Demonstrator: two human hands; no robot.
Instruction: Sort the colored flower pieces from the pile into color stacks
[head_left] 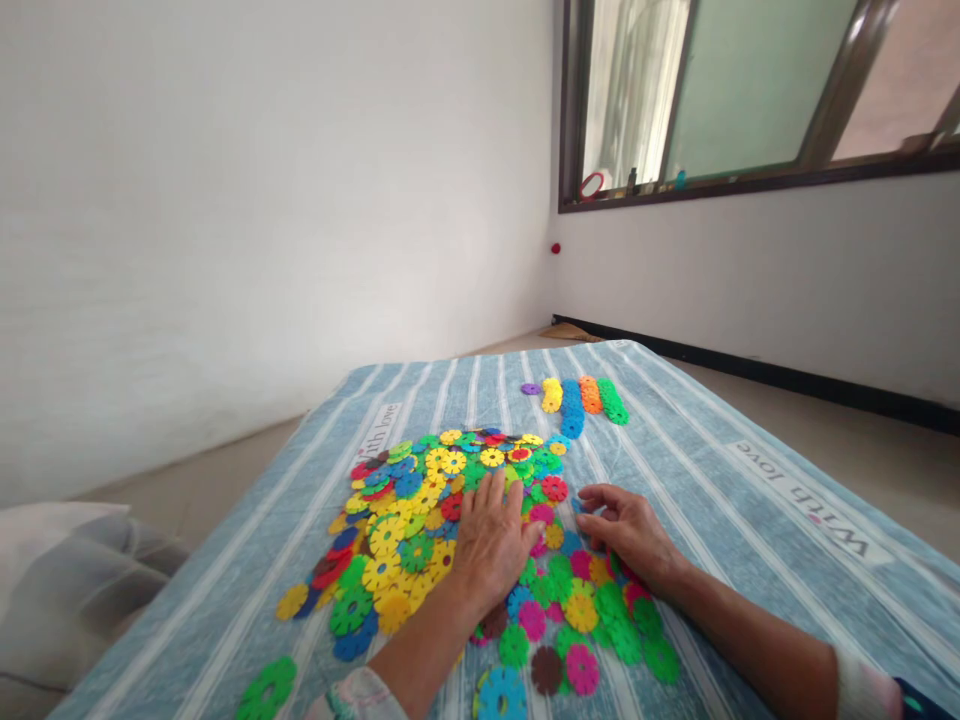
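Note:
Notched plastic snowflake discs [386, 535] in many colours lie heaped on a striped cloth. My left hand [491, 535] rests palm down on the middle of this heap, fingers stretched forward over yellow and green discs. At the heap's right edge, my right hand [634, 530] has its thumb and fingers curled towards each other. A small part of a blue snowflake disc [576, 506] shows between those fingertips; the rest of it is hidden. Pink, green and yellow discs lie below my right hand.
Towards the far edge, overlapping discs form rows by colour: yellow [552, 395], blue [572, 410], orange [590, 394] and green [613, 402]. A single purple disc [531, 389] lies left of them. One green disc [268, 688] sits apart at the near left. Walls and a window [739, 85] stand beyond.

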